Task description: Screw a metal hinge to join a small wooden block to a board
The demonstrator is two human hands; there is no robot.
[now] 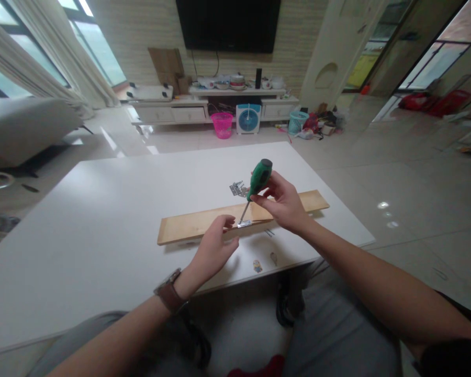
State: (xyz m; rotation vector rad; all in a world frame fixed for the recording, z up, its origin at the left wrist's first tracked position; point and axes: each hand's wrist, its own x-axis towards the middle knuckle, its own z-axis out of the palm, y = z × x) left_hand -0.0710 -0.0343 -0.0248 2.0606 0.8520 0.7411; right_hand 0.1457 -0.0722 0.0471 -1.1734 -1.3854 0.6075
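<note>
My right hand is closed around a screwdriver with a green and black handle. Its shaft slants down to a small silver hinge at the near edge of a long wooden board. Beside the hinge, to its left, my left hand has thumb and fingers apart, the fingertips near the board's edge. Whether they touch the wood I cannot tell. A little pile of metal hinges lies behind the board. Two thin metal pieces, perhaps screws, rest just in front of it.
The board lies across a white table. Two small stickers are near the table's front edge. Beyond it stand a pink basket, a blue and white fan and a low white cabinet. A grey sofa is at left.
</note>
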